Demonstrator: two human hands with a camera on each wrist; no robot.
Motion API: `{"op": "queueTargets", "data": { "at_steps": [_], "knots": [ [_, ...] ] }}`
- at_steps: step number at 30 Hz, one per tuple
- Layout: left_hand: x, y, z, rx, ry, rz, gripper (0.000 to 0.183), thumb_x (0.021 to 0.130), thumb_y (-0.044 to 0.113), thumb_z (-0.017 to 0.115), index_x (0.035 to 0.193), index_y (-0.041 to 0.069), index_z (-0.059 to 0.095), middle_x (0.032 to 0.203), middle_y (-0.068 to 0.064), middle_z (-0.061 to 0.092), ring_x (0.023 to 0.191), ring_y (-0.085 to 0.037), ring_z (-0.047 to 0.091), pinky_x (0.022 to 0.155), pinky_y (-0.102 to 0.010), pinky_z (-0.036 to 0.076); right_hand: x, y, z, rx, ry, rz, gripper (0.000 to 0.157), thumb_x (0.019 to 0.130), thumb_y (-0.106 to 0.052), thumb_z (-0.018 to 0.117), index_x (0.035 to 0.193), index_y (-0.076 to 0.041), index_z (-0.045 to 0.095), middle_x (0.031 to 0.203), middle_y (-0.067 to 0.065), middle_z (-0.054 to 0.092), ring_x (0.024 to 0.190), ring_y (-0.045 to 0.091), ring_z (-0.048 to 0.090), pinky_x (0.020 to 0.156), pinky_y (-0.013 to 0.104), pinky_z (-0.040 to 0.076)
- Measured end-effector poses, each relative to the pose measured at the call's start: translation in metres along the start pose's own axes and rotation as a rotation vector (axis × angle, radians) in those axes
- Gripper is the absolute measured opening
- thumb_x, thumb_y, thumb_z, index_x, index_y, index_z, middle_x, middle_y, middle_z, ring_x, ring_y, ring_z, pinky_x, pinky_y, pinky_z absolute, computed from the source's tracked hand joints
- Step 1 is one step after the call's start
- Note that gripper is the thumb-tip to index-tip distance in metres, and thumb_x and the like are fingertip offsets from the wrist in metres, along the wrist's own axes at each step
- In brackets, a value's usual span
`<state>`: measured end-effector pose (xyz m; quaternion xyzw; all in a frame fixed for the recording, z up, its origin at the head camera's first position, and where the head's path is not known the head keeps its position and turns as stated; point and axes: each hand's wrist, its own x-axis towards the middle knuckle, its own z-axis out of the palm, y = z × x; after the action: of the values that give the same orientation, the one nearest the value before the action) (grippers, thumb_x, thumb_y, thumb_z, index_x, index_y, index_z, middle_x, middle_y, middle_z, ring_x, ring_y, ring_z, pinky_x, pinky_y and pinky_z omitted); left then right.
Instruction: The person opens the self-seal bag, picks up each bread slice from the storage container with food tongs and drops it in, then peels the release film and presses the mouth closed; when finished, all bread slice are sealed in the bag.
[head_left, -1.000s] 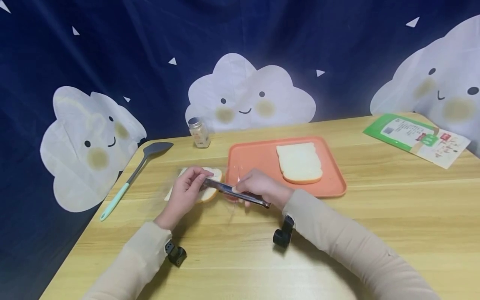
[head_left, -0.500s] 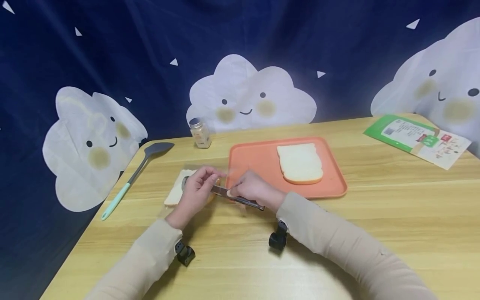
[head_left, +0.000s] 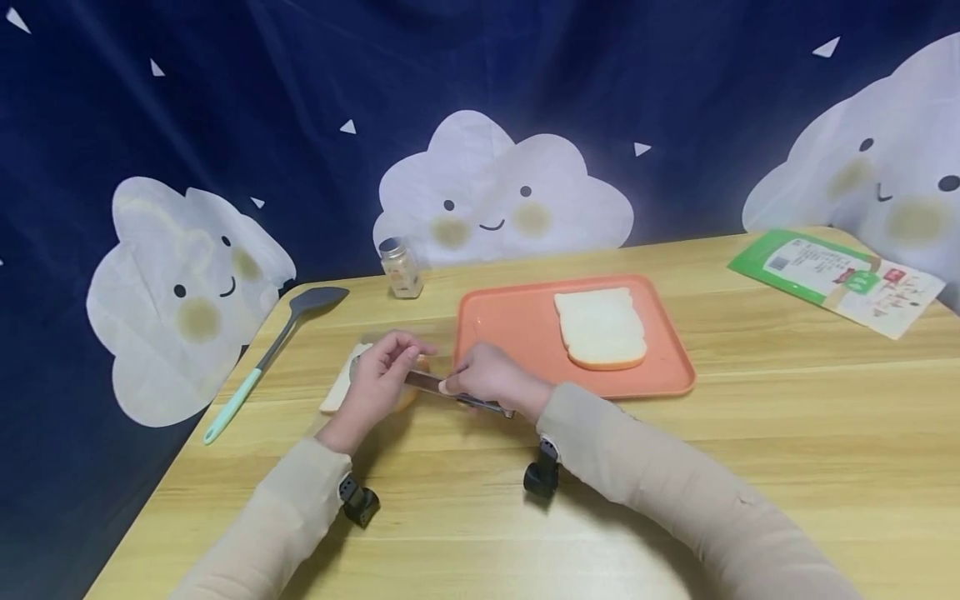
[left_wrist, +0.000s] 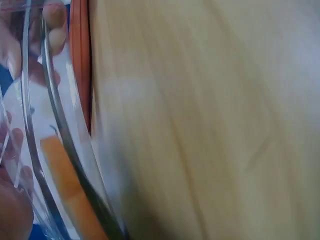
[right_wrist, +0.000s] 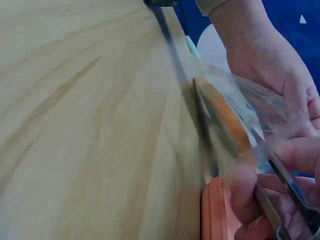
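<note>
My right hand grips a pair of metal tongs near the middle, in front of the coral tray's left corner. In the right wrist view its thumb presses on one tong arm. My left hand pinches clear plastic film around the tongs' far end. Through the film in the left wrist view, both tong arms run side by side. A slice of bread lies on the table behind the left hand, partly covered by it. Its orange crust shows between the tong arms.
The coral tray holds another slice of bread. A grey spatula with a mint handle lies at the left. A small glass jar stands at the back, and a green-and-white pouch lies back right.
My right hand has slid left along the tongs, closer to the left hand. The left hand shifted right, then slightly back left. The tongs' rounded head came into view behind the left hand.
</note>
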<state>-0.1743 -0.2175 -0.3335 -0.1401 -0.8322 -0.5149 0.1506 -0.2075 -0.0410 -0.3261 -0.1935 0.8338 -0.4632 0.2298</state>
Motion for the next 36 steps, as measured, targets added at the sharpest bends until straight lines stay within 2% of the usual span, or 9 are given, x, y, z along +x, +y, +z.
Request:
{"op": "queueTargets", "data": {
  "at_steps": [3, 6, 9, 14, 19, 25, 30, 33, 36],
  "knots": [
    [-0.001, -0.005, -0.006, -0.061, 0.013, -0.045, 0.016, 0.096, 0.006, 0.046, 0.092, -0.008, 0.054, 0.099, -0.021, 0.066, 0.084, -0.011, 0.061, 0.07, -0.018, 0.049, 0.0, -0.002, -0.001, 0.014, -0.031, 0.022, 0.019, 0.084, -0.017, 0.066, 0.077, 0.0, 0.071, 0.052, 0.005, 0.057, 0.046, 0.015, 0.055, 0.043, 0.021, 0.039],
    [0.0, -0.006, -0.011, -0.107, 0.032, -0.081, 0.018, 0.096, 0.006, 0.045, 0.094, -0.01, 0.053, 0.096, -0.013, 0.067, 0.08, -0.009, 0.061, 0.066, -0.019, 0.05, -0.002, -0.004, -0.005, 0.04, -0.052, 0.025, 0.02, 0.085, -0.016, 0.064, 0.079, 0.002, 0.07, 0.053, 0.008, 0.059, 0.046, 0.015, 0.054, 0.045, 0.023, 0.04],
    [0.002, -0.003, -0.013, -0.061, 0.064, -0.093, 0.018, 0.097, 0.008, 0.046, 0.093, -0.007, 0.054, 0.092, -0.006, 0.067, 0.069, -0.007, 0.056, 0.058, -0.02, 0.048, -0.004, -0.005, -0.009, 0.079, -0.067, 0.014, 0.024, 0.087, -0.014, 0.062, 0.078, 0.007, 0.069, 0.053, 0.009, 0.058, 0.045, 0.015, 0.052, 0.047, 0.023, 0.04],
    [0.005, 0.002, -0.014, 0.0, 0.089, -0.09, 0.015, 0.096, 0.01, 0.048, 0.092, -0.002, 0.056, 0.094, -0.019, 0.066, 0.054, -0.011, 0.048, 0.047, -0.023, 0.043, -0.007, -0.005, -0.012, 0.083, -0.074, -0.007, 0.027, 0.088, -0.013, 0.06, 0.074, 0.009, 0.066, 0.051, 0.006, 0.056, 0.044, 0.015, 0.052, 0.048, 0.024, 0.042],
    [0.006, 0.003, -0.011, -0.019, 0.06, -0.069, 0.016, 0.096, 0.009, 0.048, 0.092, -0.005, 0.057, 0.093, -0.024, 0.064, 0.052, -0.013, 0.045, 0.046, -0.02, 0.038, -0.009, -0.004, -0.014, 0.1, -0.08, 0.007, 0.026, 0.088, -0.012, 0.059, 0.076, 0.008, 0.068, 0.053, 0.008, 0.058, 0.045, 0.016, 0.052, 0.047, 0.025, 0.044],
    [0.006, 0.004, -0.015, -0.053, 0.091, -0.107, 0.018, 0.097, 0.013, 0.047, 0.094, -0.003, 0.056, 0.085, -0.015, 0.063, 0.047, -0.014, 0.047, 0.041, -0.025, 0.041, -0.014, -0.002, -0.026, 0.053, -0.069, 0.028, 0.017, 0.086, -0.016, 0.064, 0.085, -0.003, 0.074, 0.065, 0.011, 0.064, 0.045, 0.015, 0.055, 0.046, 0.027, 0.046],
    [0.006, 0.0, -0.02, -0.017, 0.11, -0.046, 0.018, 0.096, 0.01, 0.047, 0.092, -0.006, 0.054, 0.095, -0.022, 0.065, 0.069, -0.006, 0.057, 0.058, -0.018, 0.046, -0.019, 0.004, -0.035, 0.067, -0.087, 0.035, 0.019, 0.087, -0.018, 0.063, 0.081, -0.002, 0.073, 0.062, 0.008, 0.061, 0.046, 0.015, 0.055, 0.048, 0.027, 0.047],
    [0.005, -0.001, -0.022, -0.019, 0.127, -0.035, 0.017, 0.096, 0.006, 0.047, 0.09, -0.008, 0.053, 0.099, -0.027, 0.064, 0.082, -0.003, 0.059, 0.07, -0.014, 0.045, -0.022, 0.009, -0.039, 0.064, -0.093, 0.028, 0.02, 0.088, -0.017, 0.061, 0.081, -0.001, 0.072, 0.061, 0.007, 0.059, 0.047, 0.016, 0.056, 0.05, 0.027, 0.048],
    [0.004, -0.001, -0.023, -0.04, 0.147, -0.036, 0.015, 0.095, 0.003, 0.047, 0.09, -0.01, 0.052, 0.099, -0.03, 0.062, 0.084, -0.002, 0.06, 0.075, -0.013, 0.045, -0.026, 0.012, -0.044, 0.057, -0.096, 0.012, 0.019, 0.088, -0.016, 0.06, 0.086, 0.0, 0.072, 0.061, 0.007, 0.058, 0.048, 0.015, 0.056, 0.051, 0.028, 0.05]
  ]
}}
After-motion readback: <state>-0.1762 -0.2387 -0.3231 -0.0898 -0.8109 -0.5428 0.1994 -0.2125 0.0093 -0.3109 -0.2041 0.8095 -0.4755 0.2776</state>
